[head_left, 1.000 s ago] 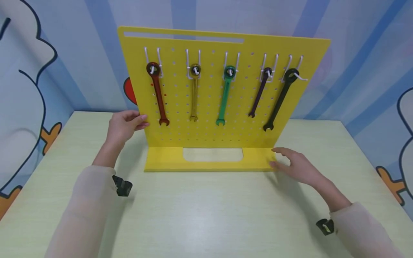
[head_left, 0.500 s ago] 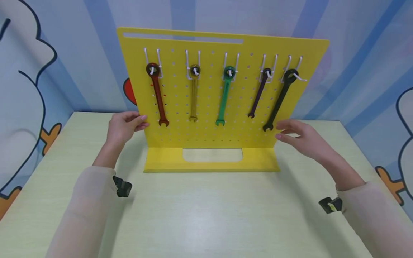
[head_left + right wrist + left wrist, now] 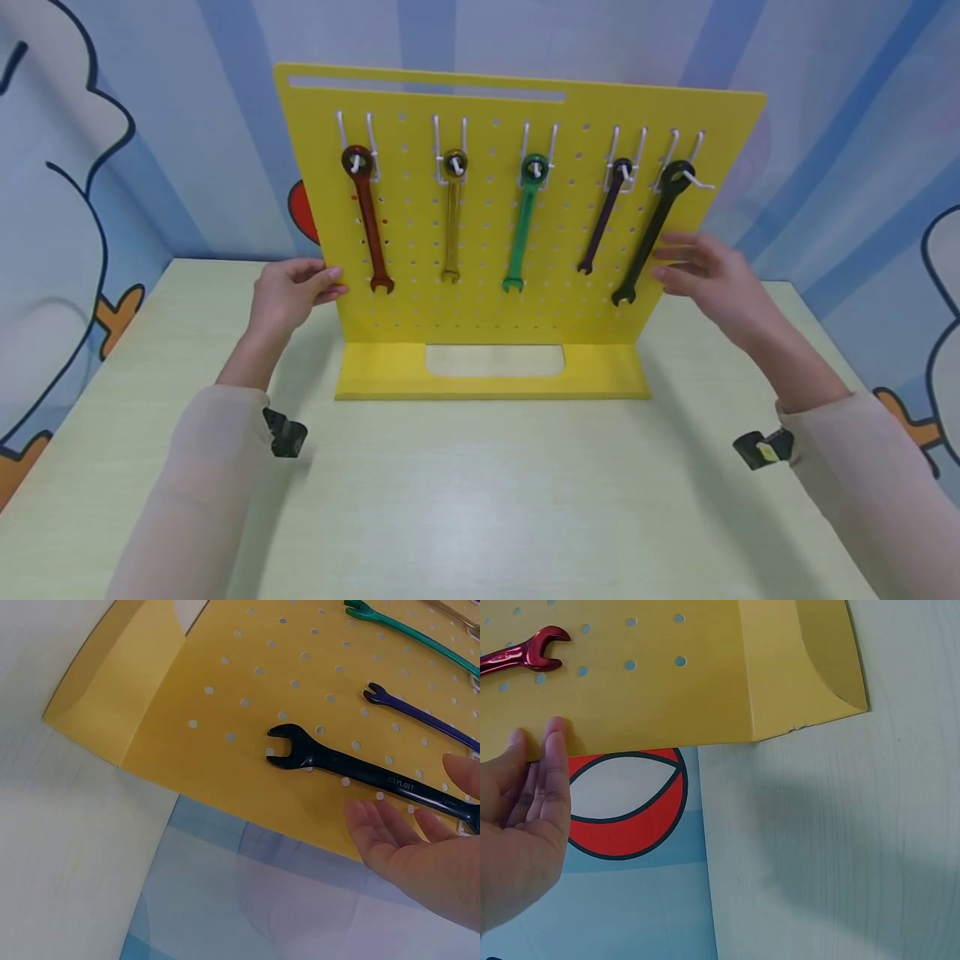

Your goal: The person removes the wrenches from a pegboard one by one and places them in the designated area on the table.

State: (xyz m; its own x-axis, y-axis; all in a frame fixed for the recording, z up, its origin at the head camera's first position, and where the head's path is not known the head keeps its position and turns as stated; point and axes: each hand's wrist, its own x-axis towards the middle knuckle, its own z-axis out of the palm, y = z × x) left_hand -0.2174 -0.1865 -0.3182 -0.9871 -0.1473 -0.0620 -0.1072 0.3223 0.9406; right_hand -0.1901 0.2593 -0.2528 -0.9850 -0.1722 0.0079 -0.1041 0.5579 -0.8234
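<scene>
- Pinching the yellow pegboard (image 3: 480, 250) at its 8 o'clock edge, the left hand (image 3: 287, 293) seems to have a light fingertip hold.
- Loosely curled, thumb parted from fingers, the right hand (image 3: 720, 287) holds nothing, at the 4 o'clock of the black wrench (image 3: 651, 233); I cannot tell whether its fingertips touch the board.
- Black wrench hangs at the board's 3 o'clock, ring on a white hook (image 3: 702, 183), open end toward 7 o'clock.
- Best keep the board braced while the right hand works, clear of the purple wrench (image 3: 602, 221) at 9 o'clock.
- Any pull should follow the hook's prong; a sideways tug could tip the board.
</scene>
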